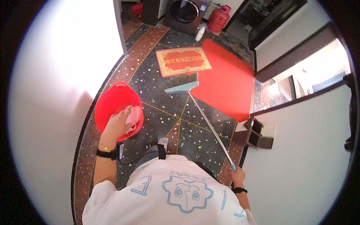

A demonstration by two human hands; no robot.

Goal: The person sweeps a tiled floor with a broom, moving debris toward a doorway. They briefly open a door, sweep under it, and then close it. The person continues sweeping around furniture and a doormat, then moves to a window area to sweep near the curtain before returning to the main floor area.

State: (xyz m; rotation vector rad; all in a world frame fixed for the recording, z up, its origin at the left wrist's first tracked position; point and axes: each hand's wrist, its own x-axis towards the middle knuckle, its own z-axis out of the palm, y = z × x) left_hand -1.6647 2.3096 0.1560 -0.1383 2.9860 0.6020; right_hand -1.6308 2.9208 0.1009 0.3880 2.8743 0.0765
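My left hand (117,123) reaches over a red plastic bucket (108,104) beside the white wall, with its fingers spread at a crumpled pinkish plastic bag (133,116) inside; whether the fingers grip the bag I cannot tell. At the lower right my right hand (238,175) is closed round the handle end of a broom (207,121). The broom's metal pole slants up and left to its pale blue head (181,87), whose grey bristles point away from me, close to the near edge of a red and gold doormat (184,62).
A red carpet (225,81) lies right of the doormat. Brown box-like containers (254,135) stand against the right wall. Farther off are a white spray bottle (200,32), a red gas cylinder (218,19) and a front-loading washing machine (184,14).
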